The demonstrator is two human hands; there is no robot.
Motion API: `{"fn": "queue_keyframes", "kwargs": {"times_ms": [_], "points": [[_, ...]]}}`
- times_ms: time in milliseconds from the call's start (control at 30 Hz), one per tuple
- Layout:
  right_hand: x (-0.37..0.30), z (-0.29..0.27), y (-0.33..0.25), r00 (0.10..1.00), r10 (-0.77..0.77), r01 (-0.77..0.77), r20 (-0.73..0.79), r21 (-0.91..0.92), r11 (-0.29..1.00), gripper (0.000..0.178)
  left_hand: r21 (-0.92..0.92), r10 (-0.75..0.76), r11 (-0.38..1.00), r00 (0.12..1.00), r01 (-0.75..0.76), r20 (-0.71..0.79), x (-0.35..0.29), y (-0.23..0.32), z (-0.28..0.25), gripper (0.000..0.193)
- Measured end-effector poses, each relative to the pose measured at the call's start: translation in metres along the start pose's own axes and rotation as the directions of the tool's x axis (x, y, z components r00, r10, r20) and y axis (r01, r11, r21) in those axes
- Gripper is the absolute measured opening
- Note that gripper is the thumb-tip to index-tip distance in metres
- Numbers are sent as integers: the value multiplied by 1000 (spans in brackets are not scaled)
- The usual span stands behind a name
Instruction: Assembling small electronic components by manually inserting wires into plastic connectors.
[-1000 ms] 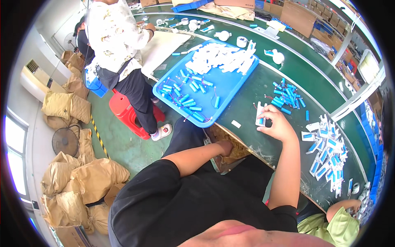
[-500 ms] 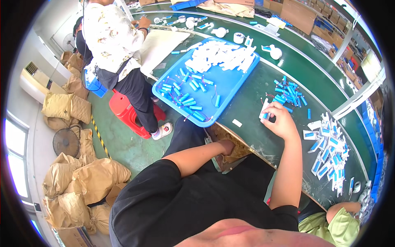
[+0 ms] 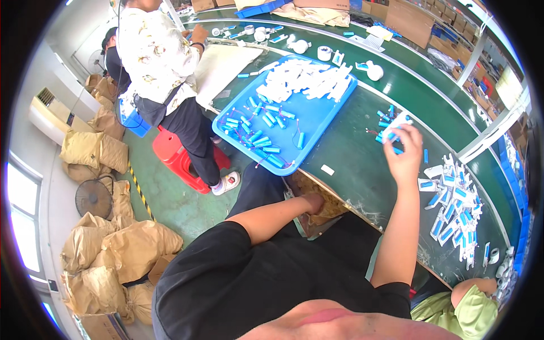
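Observation:
My right hand (image 3: 404, 152) is raised over the green bench, its fingers closed on a white plastic piece (image 3: 399, 126). Partly behind that hand lies a pile of blue cylindrical battery cells (image 3: 387, 118) with thin wires. My left hand (image 3: 313, 203) is low at the bench's front edge, beside crumpled brown material (image 3: 317, 184); its fingers are hidden. A blue tray (image 3: 324, 135) rests to the left of my right hand, with white plastic parts (image 3: 309, 79) at its far side and blue cells (image 3: 260, 139) at its near side. A small white strip (image 3: 327, 169) lies between tray and hand.
On the right is a heap of white parts with blue cells (image 3: 456, 207). Round white devices (image 3: 374, 71) stand along the green conveyor (image 3: 419, 96). A co-worker (image 3: 161, 62) stands at left by a red stool (image 3: 175, 161); another's green sleeve (image 3: 462, 309) is at lower right.
My right hand has moved away from me and slightly right with the white piece, now in front of the cell pile. My left hand stays in place.

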State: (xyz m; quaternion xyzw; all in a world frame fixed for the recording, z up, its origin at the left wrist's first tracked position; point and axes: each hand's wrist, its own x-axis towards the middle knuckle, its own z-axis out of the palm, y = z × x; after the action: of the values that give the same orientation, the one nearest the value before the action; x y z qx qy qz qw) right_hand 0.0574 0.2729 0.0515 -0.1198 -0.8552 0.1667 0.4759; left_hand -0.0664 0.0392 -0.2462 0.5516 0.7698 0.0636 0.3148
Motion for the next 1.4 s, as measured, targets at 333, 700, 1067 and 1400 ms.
{"fn": "queue_keyframes", "kwargs": {"times_ms": [333, 700, 1067, 1400], "points": [[-21, -121, 115, 646, 279, -762, -710, -618, 193, 36, -15, 54, 998, 995, -53, 83, -12, 12, -16, 16], [-4, -35, 83, 989, 151, -139, 5, -353, 925, 40, 191, -101, 973, 983, 130, -153, -6, 13, -11, 25], [-23, 3, 91, 919, 336, -297, 205, -202, 934, 27, 294, 832, 498, 354, -816, -426, -130, 160, -132, 12], [-14, 10, 108, 936, 348, -348, -55, -2, 937, 24, 145, 158, 988, 382, -63, -911, -48, 37, -333, 35]]}}
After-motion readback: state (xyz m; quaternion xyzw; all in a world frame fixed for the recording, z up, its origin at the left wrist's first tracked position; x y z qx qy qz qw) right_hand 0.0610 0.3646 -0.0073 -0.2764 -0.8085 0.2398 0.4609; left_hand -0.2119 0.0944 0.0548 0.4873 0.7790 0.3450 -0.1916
